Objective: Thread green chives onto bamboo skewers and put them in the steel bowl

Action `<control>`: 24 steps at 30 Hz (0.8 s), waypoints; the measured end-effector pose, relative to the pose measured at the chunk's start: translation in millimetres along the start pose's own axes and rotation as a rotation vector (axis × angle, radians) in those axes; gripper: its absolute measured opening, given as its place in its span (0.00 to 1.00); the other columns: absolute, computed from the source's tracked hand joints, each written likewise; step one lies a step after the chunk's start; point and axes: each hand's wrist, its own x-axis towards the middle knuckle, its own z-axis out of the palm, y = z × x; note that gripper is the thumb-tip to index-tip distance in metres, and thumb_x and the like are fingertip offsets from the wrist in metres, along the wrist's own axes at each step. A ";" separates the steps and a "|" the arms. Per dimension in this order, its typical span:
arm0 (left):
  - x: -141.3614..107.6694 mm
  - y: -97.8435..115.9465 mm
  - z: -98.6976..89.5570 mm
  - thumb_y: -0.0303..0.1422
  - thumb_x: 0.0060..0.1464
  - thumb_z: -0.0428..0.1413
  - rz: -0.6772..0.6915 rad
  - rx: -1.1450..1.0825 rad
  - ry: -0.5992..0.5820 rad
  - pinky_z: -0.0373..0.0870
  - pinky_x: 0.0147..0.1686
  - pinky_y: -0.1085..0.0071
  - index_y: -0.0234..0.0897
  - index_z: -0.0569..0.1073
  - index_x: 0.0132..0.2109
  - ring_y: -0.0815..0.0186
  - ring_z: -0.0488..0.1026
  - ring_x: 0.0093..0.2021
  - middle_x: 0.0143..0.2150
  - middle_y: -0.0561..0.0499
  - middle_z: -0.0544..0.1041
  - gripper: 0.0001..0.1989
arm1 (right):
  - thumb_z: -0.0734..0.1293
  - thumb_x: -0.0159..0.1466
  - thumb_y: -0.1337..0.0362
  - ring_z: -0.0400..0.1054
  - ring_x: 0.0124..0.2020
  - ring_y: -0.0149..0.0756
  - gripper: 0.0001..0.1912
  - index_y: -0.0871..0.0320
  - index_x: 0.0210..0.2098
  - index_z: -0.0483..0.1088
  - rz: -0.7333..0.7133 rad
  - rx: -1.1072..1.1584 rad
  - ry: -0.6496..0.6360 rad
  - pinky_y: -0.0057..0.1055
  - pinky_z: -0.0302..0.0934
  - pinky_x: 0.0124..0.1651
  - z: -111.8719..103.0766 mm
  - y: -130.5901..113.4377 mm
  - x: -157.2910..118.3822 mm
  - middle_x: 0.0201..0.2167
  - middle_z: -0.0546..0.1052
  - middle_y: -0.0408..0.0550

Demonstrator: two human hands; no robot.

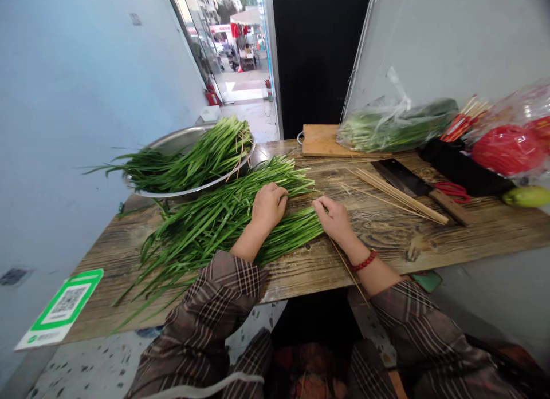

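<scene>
Long garlic chives (215,216) lie in a loose pile on the wooden table, their cut ends pointing right. My left hand (270,205) rests over the pile with curled fingers; whatever is in its pinch is hidden. Just right of the cut ends, my right hand (336,218) is closed on a thin bamboo skewer (349,271), which slants down past the table's front edge. A gap separates the two hands. More chives (201,158) are heaped in a metal basin (150,190) at the back left, with several skewers among their cut ends.
Bamboo skewers (397,196) lie right of my hand, beside a cleaver (401,177) and a red band (452,192). Behind them, bagged chives (395,124) rest on a cutting board (320,140). A red bag (509,150) stands far right; a QR-code card (64,307) lies front left.
</scene>
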 end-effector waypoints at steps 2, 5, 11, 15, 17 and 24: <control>-1.5 2.2 -1.3 0.25 0.54 0.53 0.034 -0.111 0.045 0.67 0.45 0.65 0.37 0.73 0.35 0.60 0.70 0.43 0.39 0.47 0.72 0.05 | 0.57 0.66 0.54 0.68 0.29 0.35 0.17 0.56 0.29 0.71 -0.001 0.006 0.001 0.28 0.57 0.33 -0.4 -0.5 0.2 0.24 0.74 0.44; -5.5 6.8 -1.8 0.21 0.51 0.50 0.090 -0.238 0.012 0.68 0.46 0.67 0.36 0.71 0.36 0.62 0.70 0.44 0.42 0.46 0.73 0.09 | 0.58 0.66 0.54 0.70 0.31 0.36 0.17 0.56 0.31 0.73 -0.002 0.035 0.007 0.29 0.60 0.35 -0.8 -1.0 0.8 0.28 0.77 0.46; -10.9 13.7 -2.0 0.20 0.50 0.47 0.060 -0.219 -0.126 0.67 0.43 0.65 0.38 0.73 0.41 0.61 0.71 0.40 0.37 0.48 0.76 0.15 | 0.60 0.65 0.55 0.73 0.38 0.40 0.15 0.56 0.38 0.75 0.032 0.125 0.018 0.32 0.63 0.41 0.1 1.3 2.0 0.36 0.80 0.49; -10.7 15.1 -4.1 0.21 0.48 0.49 0.000 -0.257 -0.118 0.66 0.41 0.67 0.38 0.73 0.39 0.62 0.70 0.38 0.34 0.50 0.75 0.13 | 0.61 0.64 0.54 0.73 0.35 0.40 0.16 0.57 0.36 0.74 0.090 0.099 0.031 0.32 0.62 0.39 0.1 2.2 2.0 0.33 0.80 0.49; -10.4 15.5 -5.0 0.21 0.48 0.49 -0.009 -0.306 -0.108 0.65 0.40 0.68 0.38 0.72 0.37 0.63 0.69 0.37 0.34 0.51 0.75 0.12 | 0.61 0.64 0.53 0.72 0.34 0.39 0.15 0.57 0.36 0.74 0.097 0.094 0.040 0.32 0.62 0.38 -0.2 2.0 1.8 0.33 0.80 0.49; -9.3 20.9 -9.6 0.35 0.56 0.52 -0.114 -0.563 -0.142 0.62 0.34 0.72 0.35 0.69 0.32 0.68 0.66 0.30 0.29 0.53 0.71 0.09 | 0.61 0.64 0.53 0.72 0.34 0.38 0.15 0.57 0.37 0.73 0.049 0.112 0.052 0.32 0.62 0.40 -0.5 1.6 1.2 0.34 0.79 0.49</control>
